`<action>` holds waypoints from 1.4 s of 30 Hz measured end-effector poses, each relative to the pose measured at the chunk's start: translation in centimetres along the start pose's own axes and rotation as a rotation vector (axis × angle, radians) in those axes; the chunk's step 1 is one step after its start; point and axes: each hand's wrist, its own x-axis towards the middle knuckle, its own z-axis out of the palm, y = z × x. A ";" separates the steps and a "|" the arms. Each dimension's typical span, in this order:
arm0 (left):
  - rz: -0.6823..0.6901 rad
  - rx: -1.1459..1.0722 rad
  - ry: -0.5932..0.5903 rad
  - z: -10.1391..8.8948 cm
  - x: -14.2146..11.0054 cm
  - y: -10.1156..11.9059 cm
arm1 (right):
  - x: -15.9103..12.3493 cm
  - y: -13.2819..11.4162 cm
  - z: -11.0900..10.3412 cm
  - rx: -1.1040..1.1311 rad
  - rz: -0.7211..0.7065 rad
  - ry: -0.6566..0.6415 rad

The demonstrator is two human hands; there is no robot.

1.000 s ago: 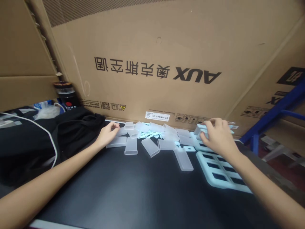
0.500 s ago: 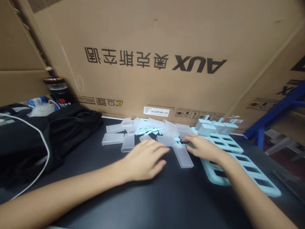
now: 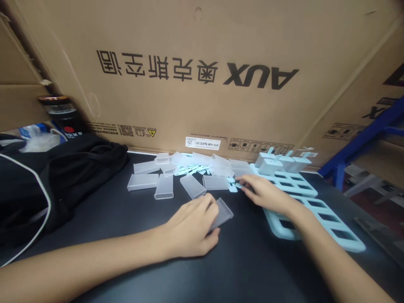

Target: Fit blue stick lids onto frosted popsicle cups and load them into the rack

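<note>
Since a moment ago the left hand [image 3: 192,225] has drawn back toward the person and now grips a clear plastic sleeve [image 3: 221,212], which earlier lay flat on the table [image 3: 132,235]; the right hand [image 3: 268,194] has stayed near the pale blue tray [image 3: 318,225].

Behind the table stands a large cardboard box [image 3: 202,84], printed upside down with "AUX" in bold black letters and a row of Chinese characters beside it. A small white label [image 3: 202,143] sits low on the box; its print is too small to read. Handling symbols run along the box's lower edge.

A heap of more clear sleeves [image 3: 176,176] lies against the foot of the box, with small pale blue sticks [image 3: 192,169] among them. To the left lie a black cloth bag [image 3: 69,168], a white cable [image 3: 41,198] and a dark jar with a red dot [image 3: 63,118]. A blue metal frame [image 3: 362,143] stands at the right.

The left hand's fingers curl around the near end of the sleeve, whose open end points away to the right. The right hand lies over the tray's left edge, fingers half closed and pinching a pale blue stick [image 3: 237,184]. Three filled moulds [image 3: 280,162] stand at the tray's far end.
</note>
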 end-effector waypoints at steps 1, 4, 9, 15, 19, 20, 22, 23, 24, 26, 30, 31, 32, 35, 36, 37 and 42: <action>-0.045 -0.019 0.000 -0.2 -0.3 -0.2 | 0.1 -0.1 0.0 0.000 0.001 0.016; -0.097 -0.075 0.045 0.0 -0.7 -0.6 | 0.1 -0.1 -0.1 -0.017 0.045 0.059; -0.005 -0.075 0.057 0.4 -0.5 -0.6 | 0.1 -0.5 -0.5 0.209 0.237 0.203; 0.052 -0.114 0.104 0.1 -0.7 -0.9 | -0.1 -4.2 -1.4 0.897 0.223 0.151; 0.058 -0.240 0.212 0.0 -0.7 -1.2 | -0.4 -6.5 -1.2 1.153 0.155 0.089; 0.062 -0.262 0.237 0.0 -0.7 -1.2 | -0.4 -6.9 -1.0 1.195 0.135 0.069; 0.061 -0.293 0.274 -0.1 -0.7 -1.3 | -0.4 -7.5 -0.6 1.243 0.105 0.031; 0.057 -0.304 0.284 -0.1 -0.7 -1.3 | -0.4 -7.7 -0.4 1.252 0.096 0.013; 0.052 -0.314 0.286 -0.2 -0.6 -1.3 | -0.3 -7.9 -0.2 1.256 0.092 -0.004; 0.038 -0.339 0.274 -0.3 -0.5 -1.4 | -0.1 -8.3 0.0 1.252 0.088 -0.038; -0.039 -0.420 0.214 -0.1 -0.3 -1.7 | 0.2 -8.8 -0.1 1.206 0.114 -0.054; -0.061 -0.439 0.207 0.1 -0.2 -1.8 | 0.2 -8.9 -0.1 1.190 0.121 -0.048; -0.080 -0.455 0.201 0.2 -0.1 -1.9 | 0.2 -8.9 -0.2 1.176 0.127 -0.039; -0.104 -0.482 0.201 0.4 0.0 -2.1 | 0.2 -8.9 -0.3 1.160 0.139 -0.030; -0.102 -0.484 0.207 0.4 0.0 -2.2 | 0.2 -8.9 -0.3 1.159 0.146 -0.027; -0.095 -0.483 0.218 0.4 0.0 -2.2 | 0.2 -8.9 -0.3 1.157 0.155 -0.023; -0.030 -0.483 0.282 0.3 -0.1 -2.2 | 0.2 -9.1 -0.5 1.163 0.160 -0.063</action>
